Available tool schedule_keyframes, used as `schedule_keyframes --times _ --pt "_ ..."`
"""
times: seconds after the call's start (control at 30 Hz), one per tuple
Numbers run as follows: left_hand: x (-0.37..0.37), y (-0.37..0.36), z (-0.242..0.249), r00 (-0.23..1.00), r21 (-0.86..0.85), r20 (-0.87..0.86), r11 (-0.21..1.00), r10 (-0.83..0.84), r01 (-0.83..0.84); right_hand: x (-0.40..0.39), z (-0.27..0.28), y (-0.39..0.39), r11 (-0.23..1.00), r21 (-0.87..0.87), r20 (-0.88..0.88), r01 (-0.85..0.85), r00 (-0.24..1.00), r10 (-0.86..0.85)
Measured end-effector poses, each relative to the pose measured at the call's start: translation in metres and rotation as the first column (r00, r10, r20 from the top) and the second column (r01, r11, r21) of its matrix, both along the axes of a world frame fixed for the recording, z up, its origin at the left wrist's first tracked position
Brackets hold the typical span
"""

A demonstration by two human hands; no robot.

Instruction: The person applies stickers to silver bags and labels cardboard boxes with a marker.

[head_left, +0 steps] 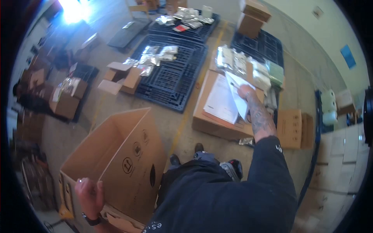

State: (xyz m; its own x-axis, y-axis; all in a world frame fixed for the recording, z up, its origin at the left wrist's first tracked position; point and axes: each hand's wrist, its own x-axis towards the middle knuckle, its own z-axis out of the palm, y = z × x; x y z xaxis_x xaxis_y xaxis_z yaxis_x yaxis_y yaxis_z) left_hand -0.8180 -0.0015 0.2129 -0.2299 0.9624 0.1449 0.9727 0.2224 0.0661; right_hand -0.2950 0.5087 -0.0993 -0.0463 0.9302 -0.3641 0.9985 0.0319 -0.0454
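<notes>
On the right, my right hand (246, 92) reaches over a closed cardboard box (210, 126), its fingers closed on a white paper sheet (239, 101) that is partly lifted. More printed papers (220, 99) lie flat on the box beside it. A pen-like object shows near the fingertips. At the lower left, my left hand (90, 194) rests at the near edge of a large open cardboard box (134, 167). Its fingers are curled, and whether they grip the rim is unclear.
Silver pouches (233, 60) lie behind the papers. Dark pallets (175, 75) stand ahead, with a small open box (124, 77) at one edge. A person (37, 103) is at the far left. An open carton (291, 128) sits to the right.
</notes>
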Motion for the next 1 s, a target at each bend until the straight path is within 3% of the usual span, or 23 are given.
schedule_keyframes --times 0.07,0.1,0.13,0.17,0.2,0.23,0.27,0.33,0.37,0.43,0.47,0.53,0.57,0.6,0.63,0.67,0.7,0.77,0.83,0.87,0.93,0.97,1.0 --pt "0.015 -0.009 0.026 0.919 0.147 0.375 0.97 0.125 -0.191 -0.014 -0.001 -0.012 0.98 -0.078 0.052 -0.183 0.981 0.187" --pt "0.006 -0.026 0.042 0.962 0.081 0.271 0.996 0.01 -0.034 -0.019 -0.001 -0.018 0.978 -0.146 0.004 -0.149 0.988 0.151" --pt "0.009 -0.031 0.048 0.961 0.093 0.273 0.993 0.047 -0.075 -0.029 -0.001 -0.02 0.969 -0.221 -0.041 -0.114 0.993 0.108" --pt "0.015 -0.029 0.052 0.965 0.303 0.217 0.95 -0.15 0.08 -0.049 0.018 -0.028 0.969 -0.203 -0.038 -0.14 0.99 0.135" --pt "0.017 -0.028 0.056 0.935 0.483 0.121 0.843 -0.334 0.238 -0.062 0.039 -0.04 0.968 -0.247 -0.176 -0.032 0.984 -0.012" --pt "0.011 -0.037 0.064 0.895 0.433 0.163 0.845 -0.416 0.314 -0.075 0.06 -0.055 0.948 -0.309 -0.294 0.073 0.941 -0.168" --pt "0.001 -0.041 0.068 0.896 0.448 0.17 0.842 -0.411 0.301 -0.085 0.071 -0.062 0.953 -0.296 -0.283 0.07 0.946 -0.157" --pt "-0.017 -0.045 0.072 0.574 0.604 -0.004 0.456 -0.819 0.654 -0.101 0.09 -0.071 0.969 -0.236 -0.567 0.066 0.801 -0.193" --pt "-0.015 -0.047 0.08 0.584 0.622 -0.006 0.455 -0.811 0.638 -0.107 0.097 -0.07 0.978 -0.206 -0.579 0.04 0.801 -0.155" --pt "-0.003 -0.05 0.109 0.478 0.582 0.246 0.523 -0.843 0.623 -0.124 0.116 -0.07 0.992 -0.122 -0.645 0.025 0.758 -0.098" --pt "-0.01 -0.053 0.129 0.472 0.602 0.264 0.526 -0.841 0.601 -0.126 0.122 -0.077 0.998 -0.061 -0.71 0.028 0.702 -0.063" --pt "-0.028 -0.055 0.159 0.395 0.101 0.572 0.539 -0.719 0.836 -0.137 0.129 -0.087 0.999 -0.041 -0.702 0.008 0.711 -0.035" --pt "-0.023 -0.066 0.148 0.517 0.126 0.456 0.628 -0.724 0.768 -0.137 0.135 -0.089 1.0 -0.017 -0.717 -0.011 0.697 -0.004" --pt "-0.019 -0.058 0.127 0.511 0.136 0.463 0.627 -0.725 0.767 -0.134 0.138 -0.097 1.0 -0.017 -0.708 -0.01 0.706 -0.005" --pt "-0.013 -0.041 0.095 0.421 0.517 0.247 0.486 -0.873 0.705 -0.139 0.141 -0.102 1.0 -0.009 -0.71 -0.009 0.704 0.0" --pt "-0.012 -0.034 0.082 0.389 0.788 -0.02 0.225 -0.921 0.573 -0.147 0.14 -0.108 1.0 -0.009 -0.714 -0.018 0.7 0.006" --pt "-0.016 -0.039 0.086 0.415 0.786 -0.026 0.237 -0.91 0.57 -0.147 0.139 -0.11 0.999 -0.039 -0.715 -0.019 0.699 -0.015" --pt "-0.027 -0.049 0.096 0.538 0.594 0.135 0.503 -0.832 0.628 -0.143 0.13 -0.114 0.996 -0.079 -0.714 -0.037 0.699 -0.031" --pt "-0.043 -0.039 0.084 0.523 0.621 0.073 0.449 -0.849 0.643 -0.138 0.118 -0.114 0.998 -0.06 -0.647 0.017 0.76 -0.052" --pt "-0.05 -0.035 0.076 0.478 0.651 0.024 0.377 -0.878 0.659 -0.137 0.112 -0.119 0.995 0.099 -0.653 -0.03 0.752 0.088" --pt "-0.046 -0.033 0.07 0.755 0.646 0.076 0.609 -0.651 0.46 -0.136 0.11 -0.121 0.944 0.329 -0.534 -0.034 0.817 0.216" --pt "-0.048 -0.027 0.069 0.785 0.652 0.089 0.632 -0.614 0.42 -0.127 0.092 -0.111 0.888 0.46 -0.459 -0.026 0.849 0.263" --pt "-0.053 -0.017 0.07 0.811 0.657 0.1 0.65 -0.576 0.381 -0.144 0.114 -0.129 0.893 0.439 -0.601 0.103 0.772 0.206"
